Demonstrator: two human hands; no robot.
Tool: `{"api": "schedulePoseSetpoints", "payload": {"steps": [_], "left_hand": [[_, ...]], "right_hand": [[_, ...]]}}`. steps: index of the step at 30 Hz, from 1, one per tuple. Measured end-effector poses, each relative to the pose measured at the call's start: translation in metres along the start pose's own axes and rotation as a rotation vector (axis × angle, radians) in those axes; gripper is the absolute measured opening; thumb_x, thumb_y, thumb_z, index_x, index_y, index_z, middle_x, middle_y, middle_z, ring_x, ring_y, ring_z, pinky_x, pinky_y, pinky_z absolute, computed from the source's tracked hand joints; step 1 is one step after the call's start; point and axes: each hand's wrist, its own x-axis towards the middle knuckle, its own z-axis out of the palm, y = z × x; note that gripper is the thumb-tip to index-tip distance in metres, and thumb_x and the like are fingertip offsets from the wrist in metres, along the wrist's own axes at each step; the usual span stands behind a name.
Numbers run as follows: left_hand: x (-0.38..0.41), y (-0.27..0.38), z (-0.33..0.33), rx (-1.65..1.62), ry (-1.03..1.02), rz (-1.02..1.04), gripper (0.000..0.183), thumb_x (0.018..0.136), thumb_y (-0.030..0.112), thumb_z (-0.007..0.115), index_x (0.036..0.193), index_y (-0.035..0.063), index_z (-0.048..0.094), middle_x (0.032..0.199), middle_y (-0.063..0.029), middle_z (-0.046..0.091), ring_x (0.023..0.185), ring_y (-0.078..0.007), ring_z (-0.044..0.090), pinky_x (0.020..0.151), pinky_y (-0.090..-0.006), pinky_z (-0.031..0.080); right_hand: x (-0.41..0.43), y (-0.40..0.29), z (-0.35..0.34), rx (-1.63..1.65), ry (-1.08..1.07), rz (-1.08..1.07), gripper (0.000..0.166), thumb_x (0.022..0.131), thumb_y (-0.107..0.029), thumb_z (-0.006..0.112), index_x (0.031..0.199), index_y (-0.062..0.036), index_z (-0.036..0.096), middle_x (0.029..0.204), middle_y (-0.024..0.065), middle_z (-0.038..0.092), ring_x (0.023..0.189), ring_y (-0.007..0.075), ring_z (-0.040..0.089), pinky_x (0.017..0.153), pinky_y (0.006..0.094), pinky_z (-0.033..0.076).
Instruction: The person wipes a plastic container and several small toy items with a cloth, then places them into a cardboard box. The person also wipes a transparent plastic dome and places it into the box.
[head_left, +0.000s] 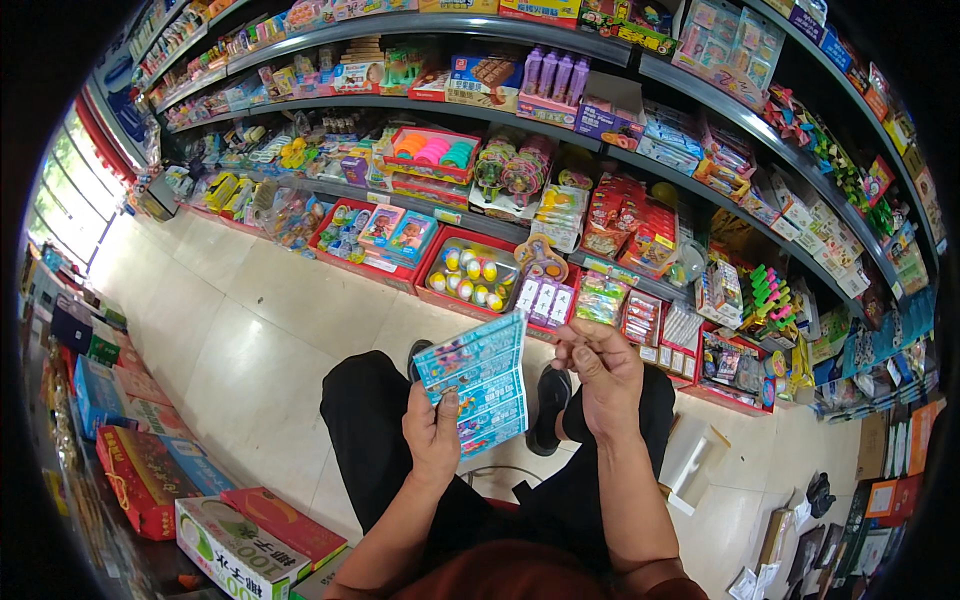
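My left hand (435, 431) grips a blue printed sheet (480, 382) by its lower left side, with the thumb on top. The sheet bears small pictures and writing, and a fold line runs near its right edge. To the right of the sheet, apart from it, I see my right hand (604, 367) raised above my right knee. Its fingers are bent, the thumb close to them; whether something small sits between the fingertips is not clear. Beyond both hands, toy eggs (469, 274) in yellow, white and red lie in a metal tray (442, 300) on the lowest level.
Shelves (450, 26) of packaged snacks and toys curve around the front. Stacked gift boxes (142, 480) and a coconut-water carton (240, 547) stand at left. A white open box (690, 461) lies on the tiled floor (255, 337) at right. Black shoes (551, 412) show below the hands.
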Motion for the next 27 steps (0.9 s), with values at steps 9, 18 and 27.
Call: {"api": "schedulePoseSetpoints", "payload": {"steps": [9,18,27], "left_hand": [[0.001,0.001,-0.003,0.145,-0.128,0.278,0.018,0.088,0.0,0.047,0.102,-0.0079,0.054,0.099,-0.0227,0.066,0.089,-0.0303,0.067,0.079,-0.0314,0.052],[0.003,0.011,0.001,0.228,-0.093,0.238,0.02,0.087,-0.002,0.046,0.105,-0.0066,0.054,0.094,-0.0185,0.067,0.085,-0.0238,0.067,0.077,-0.0282,0.05],[-0.001,-0.003,-0.002,-0.189,-0.065,-0.078,0.023,0.091,0.007,0.054,0.113,-0.0021,0.051,0.096,-0.0044,0.062,0.089,-0.0095,0.056,0.08,-0.0225,0.044]], "right_hand": [[-0.008,-0.019,0.006,-0.481,-0.001,-0.334,0.02,0.083,-0.009,0.066,0.101,-0.0002,0.067,0.078,0.0083,0.065,0.065,0.0145,0.059,0.061,0.0258,0.047],[-0.008,-0.029,0.013,-0.925,-0.094,-0.712,0.023,0.068,-0.004,0.074,0.091,-0.0051,0.072,0.07,0.0065,0.062,0.06,0.0171,0.058,0.054,0.0274,0.045],[-0.015,-0.027,0.022,-0.865,-0.139,-0.625,0.017,0.071,-0.005,0.072,0.088,-0.0054,0.071,0.075,0.008,0.063,0.061,0.0183,0.06,0.054,0.0281,0.047]]}}
